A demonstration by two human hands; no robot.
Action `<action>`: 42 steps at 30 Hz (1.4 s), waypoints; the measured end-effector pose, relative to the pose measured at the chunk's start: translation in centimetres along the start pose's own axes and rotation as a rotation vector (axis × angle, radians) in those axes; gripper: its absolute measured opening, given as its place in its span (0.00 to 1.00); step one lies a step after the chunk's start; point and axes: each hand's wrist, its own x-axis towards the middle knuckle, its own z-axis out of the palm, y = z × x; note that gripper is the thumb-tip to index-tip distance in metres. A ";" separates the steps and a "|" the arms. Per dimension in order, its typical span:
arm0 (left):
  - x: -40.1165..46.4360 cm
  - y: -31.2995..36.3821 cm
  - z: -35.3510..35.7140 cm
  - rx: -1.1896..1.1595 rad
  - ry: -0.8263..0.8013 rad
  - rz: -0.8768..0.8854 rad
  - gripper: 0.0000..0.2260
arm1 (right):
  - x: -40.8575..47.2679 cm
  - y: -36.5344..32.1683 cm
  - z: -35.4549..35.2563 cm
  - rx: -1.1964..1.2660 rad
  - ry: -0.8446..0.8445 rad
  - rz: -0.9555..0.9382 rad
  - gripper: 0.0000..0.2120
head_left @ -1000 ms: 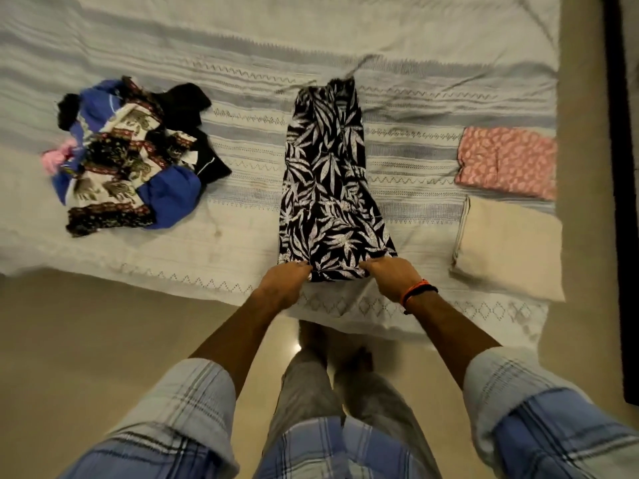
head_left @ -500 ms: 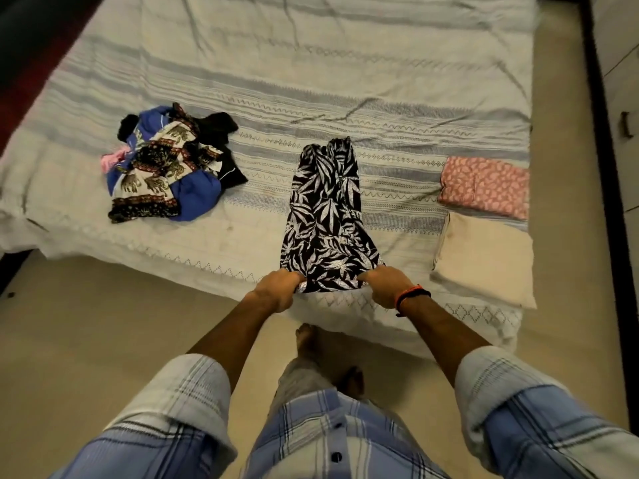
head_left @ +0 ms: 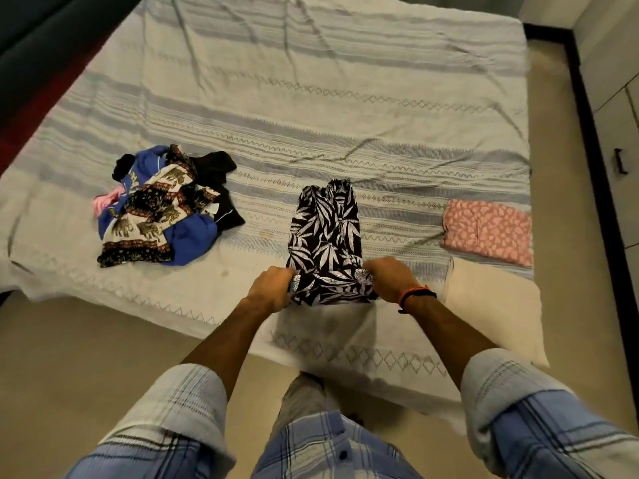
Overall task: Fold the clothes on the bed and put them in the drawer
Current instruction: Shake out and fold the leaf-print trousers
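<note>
A black garment with a white leaf print [head_left: 325, 236] lies as a long narrow strip on the bed [head_left: 311, 98], running away from me. My left hand [head_left: 271, 288] grips its near left corner and my right hand [head_left: 390, 280] grips its near right corner. That near end is lifted off the bedspread and casts a shadow below it. To the left sits a loose heap of unfolded clothes [head_left: 162, 209]: blue, black, pink and an elephant print. At the right lie a folded pink patterned piece [head_left: 487, 231] and a folded cream piece [head_left: 494, 305].
The bed's near edge runs across the frame just in front of my legs. A cabinet front with a dark drawer handle [head_left: 620, 160] stands at the far right, across a strip of beige floor. A dark headboard fills the upper left corner.
My head has risen and more of the bed shows. Both hands have raised the near end of the leaf-print garment off the bedspread; it lay flat before.
</note>
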 end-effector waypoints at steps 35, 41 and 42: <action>27.9 -6.1 -5.9 -0.364 0.100 -0.272 0.14 | 28.8 5.5 -2.9 0.152 0.023 0.228 0.18; 31.7 -6.6 -6.4 -0.386 0.109 -0.289 0.13 | 32.5 6.5 -3.5 0.167 0.044 0.240 0.15; 32.1 -6.6 -6.6 -0.390 0.121 -0.282 0.14 | 33.0 6.5 -3.6 0.159 0.055 0.238 0.15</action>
